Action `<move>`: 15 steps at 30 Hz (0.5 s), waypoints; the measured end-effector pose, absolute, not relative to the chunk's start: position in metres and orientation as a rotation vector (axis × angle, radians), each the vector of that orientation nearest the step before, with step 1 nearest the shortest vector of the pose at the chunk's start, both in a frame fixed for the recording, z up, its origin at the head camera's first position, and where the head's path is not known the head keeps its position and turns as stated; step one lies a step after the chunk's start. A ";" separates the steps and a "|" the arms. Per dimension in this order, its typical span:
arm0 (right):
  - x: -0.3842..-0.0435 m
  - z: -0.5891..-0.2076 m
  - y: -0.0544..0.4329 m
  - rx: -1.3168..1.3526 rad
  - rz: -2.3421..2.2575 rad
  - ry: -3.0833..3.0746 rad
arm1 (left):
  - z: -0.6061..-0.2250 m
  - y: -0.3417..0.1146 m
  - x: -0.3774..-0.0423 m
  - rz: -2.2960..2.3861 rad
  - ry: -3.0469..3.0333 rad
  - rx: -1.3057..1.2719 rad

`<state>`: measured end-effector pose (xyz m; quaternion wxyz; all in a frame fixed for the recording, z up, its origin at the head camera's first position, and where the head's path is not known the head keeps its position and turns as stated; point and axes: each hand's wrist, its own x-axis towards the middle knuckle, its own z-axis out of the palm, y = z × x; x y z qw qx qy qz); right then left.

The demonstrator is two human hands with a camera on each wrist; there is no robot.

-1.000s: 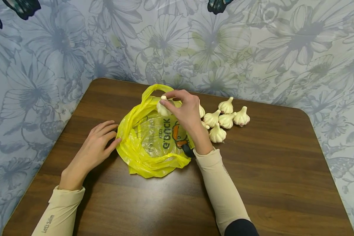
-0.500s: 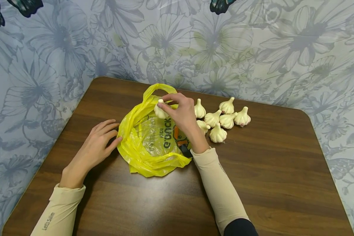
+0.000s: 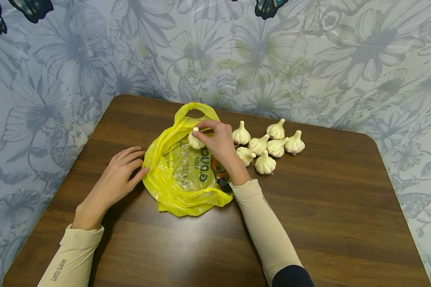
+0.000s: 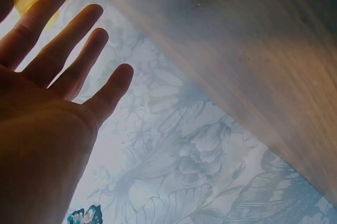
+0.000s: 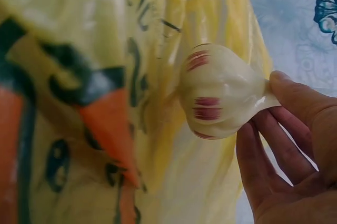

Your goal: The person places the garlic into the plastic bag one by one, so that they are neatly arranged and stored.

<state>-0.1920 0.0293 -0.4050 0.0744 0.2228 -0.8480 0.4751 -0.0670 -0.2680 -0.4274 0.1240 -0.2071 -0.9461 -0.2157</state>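
A yellow plastic bag lies spread on the table, its mouth facing up and dark print showing inside. My right hand pinches a garlic bulb by its stem, over the bag's mouth. In the right wrist view the bulb shows reddish streaks, with thumb and fingers at its narrow stem and the printed bag close beside it. My left hand rests at the bag's left side, fingertips touching the yellow edge. The left wrist view shows that hand with its fingers spread and fairly straight.
Several garlic bulbs lie grouped right of the bag, near the table's back edge. The brown wooden table has rounded back corners. A flower-patterned wall covering stands behind it.
My right hand has come slightly left and toward me with the garlic bulb, over the bag. More of the bulbs behind that hand now show. My left hand has stayed at the bag's edge.
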 end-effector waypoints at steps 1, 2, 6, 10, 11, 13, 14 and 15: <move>-0.193 -0.407 0.030 0.657 1.425 -2.548 | -0.427 -0.268 -0.067 -0.628 -2.759 -0.605; -0.193 -0.409 0.030 0.645 1.426 -2.551 | -0.427 -0.268 -0.067 -0.630 -2.761 -0.606; -0.195 -0.416 0.031 0.639 1.425 -2.581 | -0.428 -0.267 -0.068 -0.626 -2.760 -0.614; -0.196 -0.419 0.031 0.670 1.404 -2.593 | -0.428 -0.267 -0.067 -0.622 -2.756 -0.619; -0.196 -0.419 0.031 0.673 1.396 -2.591 | -0.428 -0.267 -0.067 -0.622 -2.756 -0.619; -0.196 -0.419 0.032 0.677 1.385 -2.587 | -0.428 -0.267 -0.067 -0.625 -2.752 -0.623; -0.196 -0.418 0.032 0.680 1.380 -2.585 | -0.428 -0.267 -0.067 -0.628 -2.747 -0.627; -0.196 -0.418 0.031 0.684 1.376 -2.586 | -0.428 -0.267 -0.067 -0.630 -2.744 -0.629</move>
